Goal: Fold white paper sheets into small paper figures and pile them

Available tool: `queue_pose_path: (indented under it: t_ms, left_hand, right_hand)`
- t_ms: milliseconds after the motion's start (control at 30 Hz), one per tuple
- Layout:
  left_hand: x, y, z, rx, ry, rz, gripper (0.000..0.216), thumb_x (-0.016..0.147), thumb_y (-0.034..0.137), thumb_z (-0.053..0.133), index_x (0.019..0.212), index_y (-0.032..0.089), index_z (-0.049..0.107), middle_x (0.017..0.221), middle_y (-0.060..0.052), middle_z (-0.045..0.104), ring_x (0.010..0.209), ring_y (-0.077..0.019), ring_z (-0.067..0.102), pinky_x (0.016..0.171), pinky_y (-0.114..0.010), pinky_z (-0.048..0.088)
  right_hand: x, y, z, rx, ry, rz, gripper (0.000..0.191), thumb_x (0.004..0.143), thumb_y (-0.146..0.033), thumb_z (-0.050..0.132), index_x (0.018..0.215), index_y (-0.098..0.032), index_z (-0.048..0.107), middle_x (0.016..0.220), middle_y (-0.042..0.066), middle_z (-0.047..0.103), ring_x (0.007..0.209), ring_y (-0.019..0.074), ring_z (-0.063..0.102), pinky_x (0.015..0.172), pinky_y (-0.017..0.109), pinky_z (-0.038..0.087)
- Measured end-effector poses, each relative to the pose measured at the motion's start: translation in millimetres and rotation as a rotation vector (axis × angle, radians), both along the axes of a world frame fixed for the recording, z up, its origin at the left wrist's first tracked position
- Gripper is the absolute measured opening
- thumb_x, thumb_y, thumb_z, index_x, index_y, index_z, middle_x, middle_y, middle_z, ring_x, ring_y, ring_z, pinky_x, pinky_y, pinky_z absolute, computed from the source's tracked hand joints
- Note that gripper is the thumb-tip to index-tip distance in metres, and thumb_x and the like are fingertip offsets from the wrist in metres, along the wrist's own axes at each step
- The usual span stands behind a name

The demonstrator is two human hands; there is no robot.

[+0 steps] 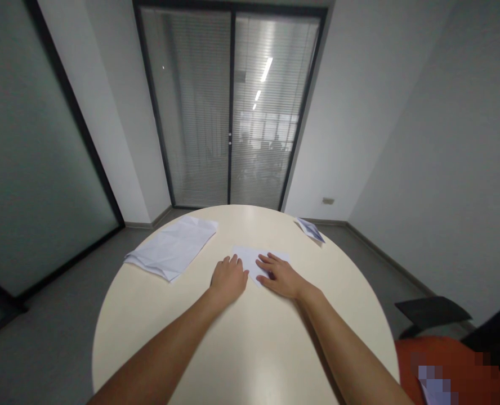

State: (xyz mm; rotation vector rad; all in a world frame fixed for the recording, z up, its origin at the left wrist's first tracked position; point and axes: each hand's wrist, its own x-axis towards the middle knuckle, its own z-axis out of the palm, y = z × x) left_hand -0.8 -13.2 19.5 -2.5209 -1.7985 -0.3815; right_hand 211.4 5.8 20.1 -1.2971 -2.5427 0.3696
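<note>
On the table (241,349), left hand (230,279) and right hand (282,278) (both spread) touch white paper (250,261).

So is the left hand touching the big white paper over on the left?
Apart. The head view shows a strip of tabletop between the left hand and the big white paper.

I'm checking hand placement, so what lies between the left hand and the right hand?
In the head view, a white paper sheet lies on the table between the left hand and the right hand.
</note>
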Motion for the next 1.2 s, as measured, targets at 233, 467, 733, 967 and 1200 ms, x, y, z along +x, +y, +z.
queue_pose_path:
  t_ms: [233,467,733,967,1200]
  left_hand:
    - [-21.8,25.6,-11.4,0.033,-0.128,-0.039,0.032,0.097,0.028,0.047,0.122,0.019,0.065,0.140,-0.014,0.059,0.123,-0.0348,0.052,0.098,-0.051,0.043]
    - [-22.5,26.7,-10.6,0.036,-0.117,-0.037,0.030,0.096,0.022,0.046,0.116,0.018,0.068,0.136,-0.016,0.060,0.120,-0.0340,0.054,0.097,-0.049,0.045]
    - [-26.3,28.5,-7.9,0.013,-0.103,-0.074,0.034,0.089,0.011,0.047,0.110,0.020,0.073,0.131,-0.013,0.064,0.118,-0.0302,0.057,0.101,-0.045,0.045]
    - [-23.4,26.5,-9.4,0.017,-0.130,-0.186,0.034,0.089,0.012,0.048,0.105,0.021,0.076,0.128,-0.010,0.067,0.118,-0.0268,0.058,0.104,-0.040,0.045]
    - [-22.0,21.2,-3.7,-0.018,-0.183,-0.334,0.035,0.093,0.015,0.045,0.102,0.024,0.077,0.123,-0.005,0.070,0.117,-0.0238,0.059,0.101,-0.037,0.048]
  right_hand:
    - [1.5,-2.4,-1.1,-0.074,-0.052,-0.018,0.076,0.089,-0.061,0.057,0.153,-0.024,0.040,0.159,0.011,0.037,0.149,0.0418,0.021,0.113,0.066,0.023]
    - [1.5,-2.7,-2.0,-0.115,-0.055,-0.026,0.091,0.082,-0.067,0.062,0.156,-0.023,0.034,0.162,0.012,0.030,0.150,0.0427,0.016,0.115,0.066,0.018]
    - [3.1,-3.5,-2.0,-0.126,-0.037,-0.054,0.090,0.083,-0.069,0.059,0.157,-0.024,0.033,0.163,0.010,0.028,0.150,0.0425,0.015,0.116,0.065,0.017]
    - [4.8,-1.6,-2.0,-0.134,-0.057,-0.077,0.091,0.084,-0.069,0.057,0.158,-0.023,0.031,0.163,0.009,0.027,0.151,0.0424,0.014,0.116,0.065,0.017]
    - [5.5,0.0,-4.2,-0.140,-0.058,-0.078,0.094,0.083,-0.070,0.058,0.158,-0.022,0.030,0.163,0.010,0.026,0.151,0.0427,0.013,0.117,0.065,0.015]
